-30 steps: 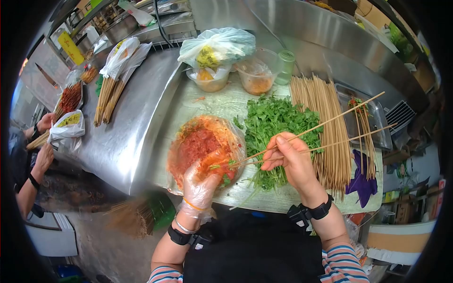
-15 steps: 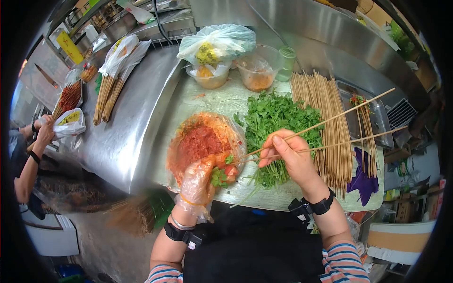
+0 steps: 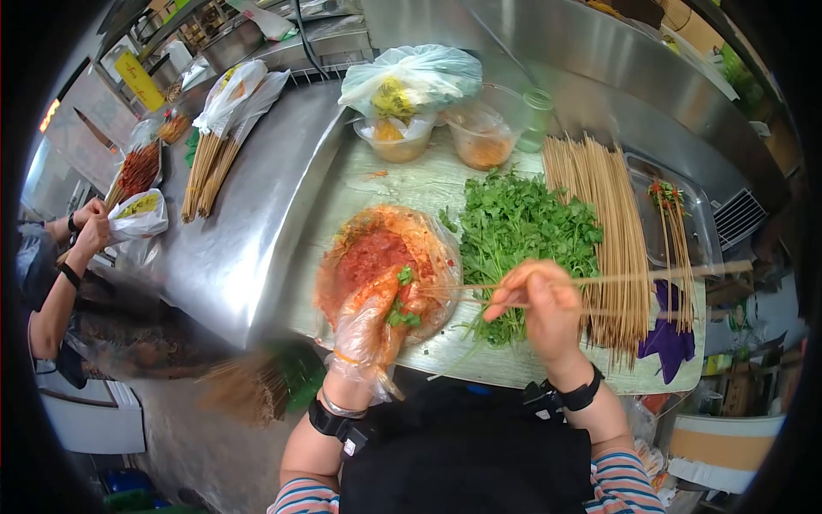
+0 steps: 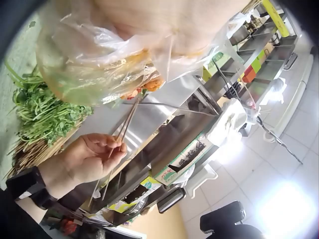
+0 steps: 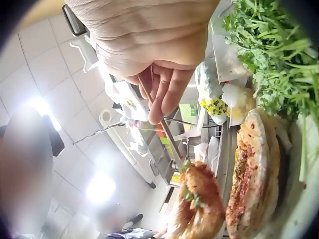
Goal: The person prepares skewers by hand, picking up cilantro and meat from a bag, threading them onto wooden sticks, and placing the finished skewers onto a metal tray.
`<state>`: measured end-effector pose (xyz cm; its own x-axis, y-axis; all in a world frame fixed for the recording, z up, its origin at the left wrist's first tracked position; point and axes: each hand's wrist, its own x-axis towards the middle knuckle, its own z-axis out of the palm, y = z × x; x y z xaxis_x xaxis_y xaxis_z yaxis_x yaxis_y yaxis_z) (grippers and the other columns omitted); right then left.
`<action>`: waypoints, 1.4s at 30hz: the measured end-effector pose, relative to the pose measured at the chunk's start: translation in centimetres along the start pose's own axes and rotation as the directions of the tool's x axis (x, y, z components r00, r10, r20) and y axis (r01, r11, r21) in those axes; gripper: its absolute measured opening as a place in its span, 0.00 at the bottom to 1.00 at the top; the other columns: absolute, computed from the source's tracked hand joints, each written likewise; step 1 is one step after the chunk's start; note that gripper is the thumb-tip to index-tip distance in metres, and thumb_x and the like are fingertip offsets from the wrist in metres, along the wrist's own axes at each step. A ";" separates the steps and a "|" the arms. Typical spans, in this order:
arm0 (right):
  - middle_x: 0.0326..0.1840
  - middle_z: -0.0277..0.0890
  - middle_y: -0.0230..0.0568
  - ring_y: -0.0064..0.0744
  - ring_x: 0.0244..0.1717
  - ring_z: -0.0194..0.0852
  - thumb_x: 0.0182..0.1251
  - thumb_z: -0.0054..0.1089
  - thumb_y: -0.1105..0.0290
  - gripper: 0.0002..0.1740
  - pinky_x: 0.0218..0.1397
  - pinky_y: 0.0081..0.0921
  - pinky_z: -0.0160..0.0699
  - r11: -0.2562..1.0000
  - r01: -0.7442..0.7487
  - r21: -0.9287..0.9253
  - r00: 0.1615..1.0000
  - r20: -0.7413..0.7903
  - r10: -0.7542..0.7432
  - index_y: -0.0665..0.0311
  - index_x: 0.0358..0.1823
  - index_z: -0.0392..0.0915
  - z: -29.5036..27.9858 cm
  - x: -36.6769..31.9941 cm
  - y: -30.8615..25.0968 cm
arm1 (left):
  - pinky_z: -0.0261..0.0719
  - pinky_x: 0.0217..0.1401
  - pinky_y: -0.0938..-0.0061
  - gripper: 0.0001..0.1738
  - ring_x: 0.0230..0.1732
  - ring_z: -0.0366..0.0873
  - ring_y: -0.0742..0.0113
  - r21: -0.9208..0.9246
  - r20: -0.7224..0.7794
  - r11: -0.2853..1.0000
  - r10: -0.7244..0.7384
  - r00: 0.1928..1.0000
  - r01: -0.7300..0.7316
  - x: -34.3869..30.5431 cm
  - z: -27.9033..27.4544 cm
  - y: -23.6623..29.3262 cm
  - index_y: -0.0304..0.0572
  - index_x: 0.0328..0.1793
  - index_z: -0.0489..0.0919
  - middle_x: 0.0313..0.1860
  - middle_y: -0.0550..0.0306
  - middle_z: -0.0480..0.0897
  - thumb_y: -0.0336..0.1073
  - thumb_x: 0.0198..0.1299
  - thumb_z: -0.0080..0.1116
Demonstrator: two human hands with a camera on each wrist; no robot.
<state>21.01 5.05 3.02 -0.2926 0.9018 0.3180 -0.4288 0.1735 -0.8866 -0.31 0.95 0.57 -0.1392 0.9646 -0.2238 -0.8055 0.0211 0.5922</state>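
Observation:
In the head view my left hand [image 3: 366, 324], in a clear plastic glove smeared red, curls round the food-covered skewer tips, with green leaves [image 3: 402, 317] and red pieces at its fingers. It is over the front of a plastic-lined bowl [image 3: 441, 257] of red minced filling [image 3: 372, 259]. My bare right hand [image 3: 544, 304] pinches two thin wooden skewers [image 3: 676, 272], blurred in the head view, whose tips reach the glove. The right wrist view shows the skewer [image 5: 172, 142] running from my right fingers to the gloved hand [image 5: 199, 209].
Leafy greens [image 3: 522, 223] lie right of the bowl, beside a pile of bare skewers [image 3: 604, 248]. A metal tray [image 3: 706, 236] and purple cloth [image 3: 670, 343] are farther right. Behind stand tubs [image 3: 398, 141] and a green jar [image 3: 536, 120]. Another person's hands [image 3: 90, 227] hold a bag at left.
The skewers' outer ends have swung down and toward the front as my right hand turned. My left hand still holds their tips, and green leaves now show above its fingers.

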 end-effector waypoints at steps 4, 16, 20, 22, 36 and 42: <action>0.37 0.74 0.48 0.35 0.33 0.81 0.74 0.44 0.69 0.13 0.38 0.26 0.83 0.974 0.169 -0.147 0.983 0.092 -0.157 0.73 0.41 0.74 1.2 -0.9 0.8 | 0.83 0.41 0.71 0.17 0.43 0.80 0.62 -0.069 -0.006 0.998 -0.005 1.000 0.004 0.2 -0.4 -0.5 0.30 0.58 0.73 0.51 0.50 0.79 0.29 0.64 0.55; 0.35 0.77 0.49 0.35 0.31 0.82 0.71 0.49 0.70 0.10 0.32 0.25 0.81 0.728 0.483 -0.486 0.874 0.321 -0.365 0.70 0.39 0.75 2.9 -0.8 2.2 | 0.81 0.44 0.73 0.18 0.45 0.78 0.64 -0.082 -0.009 0.989 0.121 0.993 -0.122 0.7 -1.5 -1.5 0.32 0.59 0.73 0.50 0.51 0.79 0.25 0.63 0.54; 0.36 0.78 0.46 0.39 0.29 0.80 0.57 0.60 0.77 0.09 0.28 0.26 0.79 0.575 0.597 -0.560 0.802 0.415 -0.429 0.66 0.40 0.76 3.6 -0.5 2.7 | 0.81 0.49 0.73 0.17 0.49 0.78 0.66 0.018 -0.147 0.979 0.201 0.968 -0.201 0.8 -0.6 -1.7 0.35 0.59 0.73 0.52 0.53 0.79 0.25 0.63 0.54; 0.37 0.78 0.45 0.40 0.29 0.79 0.53 0.62 0.78 0.11 0.27 0.26 0.78 0.552 0.617 -0.561 0.787 0.430 -0.443 0.66 0.40 0.76 3.8 -0.3 3.1 | 0.81 0.51 0.73 0.17 0.50 0.78 0.66 0.008 -0.122 0.982 0.187 0.975 -0.188 0.8 -0.9 -1.8 0.36 0.59 0.74 0.53 0.53 0.79 0.25 0.63 0.54; 0.36 0.76 0.35 0.36 0.36 0.73 0.55 0.63 0.69 0.08 0.38 0.32 0.70 0.506 0.520 -0.688 0.849 0.350 -0.396 0.60 0.36 0.80 4.5 0.9 3.6 | 0.81 0.52 0.68 0.18 0.48 0.80 0.59 0.340 0.100 0.879 0.321 0.942 -0.335 1.4 -2.6 -2.0 0.31 0.54 0.76 0.49 0.47 0.81 0.31 0.59 0.61; 0.38 0.78 0.39 0.25 0.34 0.78 0.67 0.55 0.73 0.07 0.36 0.25 0.76 0.978 -0.074 -0.197 0.997 -0.029 0.070 0.67 0.42 0.78 -1.8 -3.3 -2.4 | 0.75 0.59 0.59 0.34 0.62 0.71 0.55 0.365 -0.026 0.862 0.388 0.921 -0.353 4.2 -4.4 1.6 0.43 0.72 0.63 0.65 0.49 0.70 0.51 0.65 0.53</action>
<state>24.55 2.34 3.52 -0.2967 0.9229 0.2453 -0.2289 0.1806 -0.9565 -4.69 3.87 -2.78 -0.4564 0.8898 0.0035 -0.4346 -0.2264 0.8717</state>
